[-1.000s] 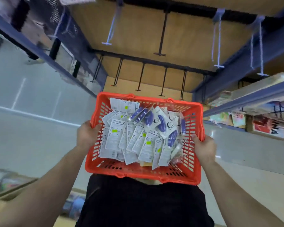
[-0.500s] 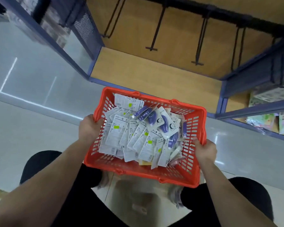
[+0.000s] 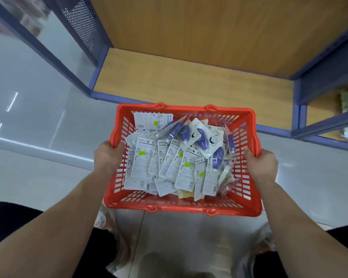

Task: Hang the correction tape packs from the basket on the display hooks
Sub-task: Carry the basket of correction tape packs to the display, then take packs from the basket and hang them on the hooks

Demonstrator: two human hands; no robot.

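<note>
Basket [image 3: 181,209] held over floor [image 3: 38,177], before wooden shelf [image 3: 189,83].

one basket [image 3: 185,208], two hands [image 3: 108,157] [image 3: 262,164], many tape packs [image 3: 144,159].

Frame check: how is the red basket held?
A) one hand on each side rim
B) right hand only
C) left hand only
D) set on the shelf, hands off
A: the left hand grips the left rim of the red basket, the right hand the right rim.
</note>
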